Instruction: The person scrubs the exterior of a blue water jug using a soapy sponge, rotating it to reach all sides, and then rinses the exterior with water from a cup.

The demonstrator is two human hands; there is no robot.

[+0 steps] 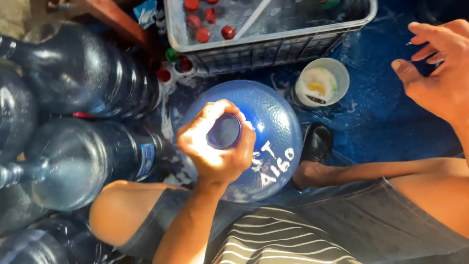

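While your left hand [217, 142] clamps the blue jug's neck [224, 131], your right hand [439, 63] hangs open at two o'clock.

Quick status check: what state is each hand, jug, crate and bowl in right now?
Left hand: gripping the jug's neck.
Right hand: open, empty, in the air.
Blue jug: upright, uncapped.
Dark jugs: lying stacked on their sides.
Grey crate: holds red caps.
Small bowl: upright on the wet blue floor.
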